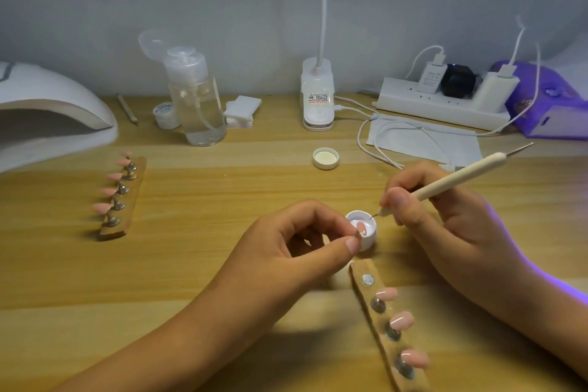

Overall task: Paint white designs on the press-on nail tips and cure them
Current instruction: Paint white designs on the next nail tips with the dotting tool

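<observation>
My left hand (pixel 305 239) pinches a small metal stand with a pink nail tip (pixel 360 227) between thumb and forefinger, held over a little white pot of white gel (pixel 366 224). My right hand (pixel 423 200) grips a cream dotting pen (pixel 458 177); its fine metal point dips at the pot's rim. A wooden holder strip (pixel 381 321) with three pink nail tips on metal stands and one bare magnet lies at the front right. A second strip (pixel 122 197) carrying several pink tips lies at the left.
A white curing lamp (pixel 47 111) stands at the far left. Behind are a clear pump bottle (pixel 197 99), a small white jar (pixel 165 114), cotton pads (pixel 241 111), a clip lamp base (pixel 318 95), a power strip (pixel 445 99) with cables, and the pot's lid (pixel 325 158).
</observation>
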The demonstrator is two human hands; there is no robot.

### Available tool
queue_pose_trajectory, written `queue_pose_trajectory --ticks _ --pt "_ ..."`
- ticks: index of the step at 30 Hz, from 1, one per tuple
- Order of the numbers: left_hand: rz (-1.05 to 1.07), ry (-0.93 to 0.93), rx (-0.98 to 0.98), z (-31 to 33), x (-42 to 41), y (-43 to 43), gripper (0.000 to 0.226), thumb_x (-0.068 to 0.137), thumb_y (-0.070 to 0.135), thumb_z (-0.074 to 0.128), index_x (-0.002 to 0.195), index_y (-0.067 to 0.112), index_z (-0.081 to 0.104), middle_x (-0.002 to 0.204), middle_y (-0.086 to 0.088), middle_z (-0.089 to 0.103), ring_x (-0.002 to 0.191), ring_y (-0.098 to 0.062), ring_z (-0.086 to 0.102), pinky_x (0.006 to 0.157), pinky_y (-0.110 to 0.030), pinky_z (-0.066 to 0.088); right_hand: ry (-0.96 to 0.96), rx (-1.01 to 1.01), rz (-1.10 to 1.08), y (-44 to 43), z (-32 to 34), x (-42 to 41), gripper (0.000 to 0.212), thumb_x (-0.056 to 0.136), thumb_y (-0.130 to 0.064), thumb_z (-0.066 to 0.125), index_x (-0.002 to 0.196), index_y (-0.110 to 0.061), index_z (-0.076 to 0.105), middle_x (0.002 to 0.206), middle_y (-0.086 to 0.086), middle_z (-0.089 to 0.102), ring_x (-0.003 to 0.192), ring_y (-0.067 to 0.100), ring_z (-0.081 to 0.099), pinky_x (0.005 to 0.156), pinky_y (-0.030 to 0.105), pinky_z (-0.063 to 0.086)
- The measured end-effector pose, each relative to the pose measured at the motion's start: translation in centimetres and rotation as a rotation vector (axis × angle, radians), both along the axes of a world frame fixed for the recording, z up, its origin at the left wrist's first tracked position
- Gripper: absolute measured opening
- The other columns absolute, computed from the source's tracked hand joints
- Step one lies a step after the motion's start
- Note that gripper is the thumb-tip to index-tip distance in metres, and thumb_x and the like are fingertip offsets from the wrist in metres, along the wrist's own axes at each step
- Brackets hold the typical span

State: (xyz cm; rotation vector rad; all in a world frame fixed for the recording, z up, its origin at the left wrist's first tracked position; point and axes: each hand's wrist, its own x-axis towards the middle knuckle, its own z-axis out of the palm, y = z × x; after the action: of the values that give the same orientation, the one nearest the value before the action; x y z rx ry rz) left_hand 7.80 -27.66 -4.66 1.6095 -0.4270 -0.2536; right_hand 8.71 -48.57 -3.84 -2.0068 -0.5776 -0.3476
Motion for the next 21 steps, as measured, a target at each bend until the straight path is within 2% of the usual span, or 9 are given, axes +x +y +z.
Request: queue_pose_trajectory --ticks 3,10,15,18,21 --pt "0.000 -0.011 0.009 0.05 0.01 -0.01 0.018 0.073 0.043 0.071 0.083 0.028 0.071 0.075 0.003 0.062 0.061 -0.005 0.046 0.055 -0.013 0.039 -0.003 -0.051 0.027 0.03 -0.07 0.09 0.022 0.093 -0.035 0.047 0.086 -0.018 0.058 0.076 -0.004 0.056 0.070 0.019 0.052 0.063 0.024 0.043" --pt "0.005 -0.010 0.007 0.19 0.01 -0.15 0.018 0.071 0.044 0.071 0.081 0.029 0.071 0.072 0.005 0.059 0.061 -0.007 0.045 0.055 -0.014 0.038 -0.002 -0.151 0.042 0.05 -0.18 0.23 0.022 0.093 -0.038 0.048 0.087 -0.019 0.059 0.077 -0.005 0.057 0.071 0.020 0.053 0.062 0.030 0.043" --pt "0.010 0.000 -0.013 0.27 -0.04 -0.18 0.020 0.071 0.043 0.070 0.083 0.027 0.071 0.081 -0.011 0.064 0.068 -0.014 0.049 0.062 -0.022 0.041 -0.002 -0.135 0.031 0.06 -0.10 0.20 0.021 0.093 -0.038 0.049 0.087 -0.021 0.059 0.077 -0.004 0.057 0.071 0.020 0.053 0.062 0.030 0.043" --pt "0.014 0.003 -0.018 0.19 -0.05 -0.14 0.019 0.072 0.042 0.070 0.084 0.028 0.072 0.083 -0.009 0.067 0.069 -0.014 0.051 0.063 -0.022 0.042 0.013 -0.013 0.019 0.14 0.08 0.08 0.015 0.093 -0.035 0.055 0.086 -0.022 0.059 0.078 -0.004 0.058 0.073 0.016 0.054 0.064 0.023 0.045" --pt "0.011 -0.005 -0.011 0.15 -0.04 -0.09 0.017 0.073 0.042 0.070 0.085 0.030 0.073 0.078 0.000 0.067 0.067 -0.008 0.051 0.060 -0.015 0.042 0.095 0.314 -0.003 0.12 0.48 -0.22 0.014 0.086 -0.037 0.069 0.082 -0.027 0.059 0.074 -0.007 0.059 0.073 0.008 0.056 0.068 0.016 0.047"
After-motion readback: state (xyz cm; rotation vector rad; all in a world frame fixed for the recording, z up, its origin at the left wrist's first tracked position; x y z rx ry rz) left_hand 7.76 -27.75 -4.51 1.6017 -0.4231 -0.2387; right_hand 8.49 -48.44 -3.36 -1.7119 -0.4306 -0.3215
